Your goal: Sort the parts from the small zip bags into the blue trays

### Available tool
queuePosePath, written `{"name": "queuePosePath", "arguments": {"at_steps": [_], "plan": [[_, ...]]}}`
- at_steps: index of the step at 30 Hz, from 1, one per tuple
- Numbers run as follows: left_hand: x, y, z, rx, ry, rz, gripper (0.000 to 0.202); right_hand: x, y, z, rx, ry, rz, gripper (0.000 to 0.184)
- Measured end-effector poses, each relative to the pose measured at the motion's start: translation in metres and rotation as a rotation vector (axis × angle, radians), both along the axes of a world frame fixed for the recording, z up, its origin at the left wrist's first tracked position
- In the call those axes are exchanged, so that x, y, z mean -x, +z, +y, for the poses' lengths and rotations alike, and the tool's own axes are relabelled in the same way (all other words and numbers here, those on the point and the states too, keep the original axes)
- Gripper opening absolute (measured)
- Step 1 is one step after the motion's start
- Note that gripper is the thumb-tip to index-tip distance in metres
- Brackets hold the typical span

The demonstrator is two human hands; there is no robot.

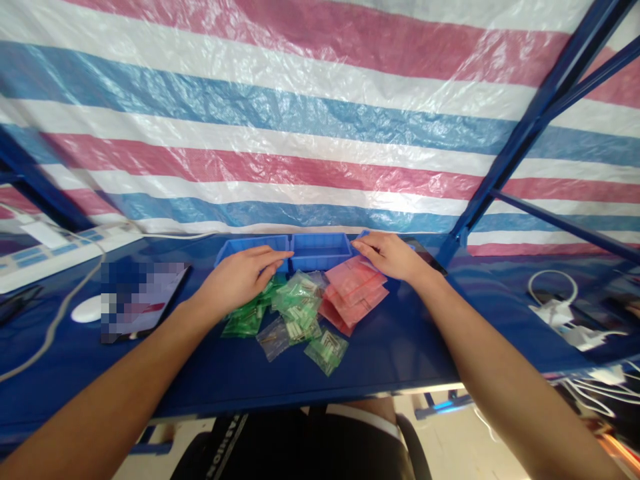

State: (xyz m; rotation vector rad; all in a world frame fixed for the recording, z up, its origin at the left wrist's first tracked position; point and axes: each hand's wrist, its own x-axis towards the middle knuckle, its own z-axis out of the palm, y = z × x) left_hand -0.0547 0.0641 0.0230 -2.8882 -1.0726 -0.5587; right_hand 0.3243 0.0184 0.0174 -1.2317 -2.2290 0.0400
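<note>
My left hand (239,275) lies flat with fingers stretched out over a pile of green plastic bags (299,308), its fingertips reaching the near rim of a blue bin (235,248). My right hand (387,255) rests with fingers extended on the top of a stack of red plastic bags (353,293), close to a second blue bin (320,250). A clear bag (273,339) and a green bag (327,350) lie loose nearer to me. The bags hold small metal parts.
The blue table (390,347) runs to a front edge near my lap. A white mouse (87,309) and a blurred card (137,300) lie left. White cables and a charger (555,310) sit right. A blue frame post (500,167) rises behind, against a striped tarp.
</note>
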Motion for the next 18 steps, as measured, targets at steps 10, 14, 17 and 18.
{"name": "queuePosePath", "arguments": {"at_steps": [10, 14, 17, 18], "plan": [[-0.009, 0.001, 0.002, -0.018, -0.019, 0.041, 0.052, 0.001, 0.004, -0.003, 0.036, 0.068, 0.011, 0.055], [-0.011, -0.001, 0.006, -0.013, 0.066, 0.093, 0.05, 0.001, 0.004, -0.003, 0.074, 0.084, 0.025, 0.056], [-0.01, -0.001, 0.01, 0.008, 0.062, 0.122, 0.051, 0.002, 0.004, -0.005, 0.094, 0.091, 0.032, 0.057], [-0.01, -0.001, 0.011, 0.011, 0.046, 0.132, 0.051, 0.003, 0.004, -0.005, 0.097, 0.099, 0.034, 0.055]]}}
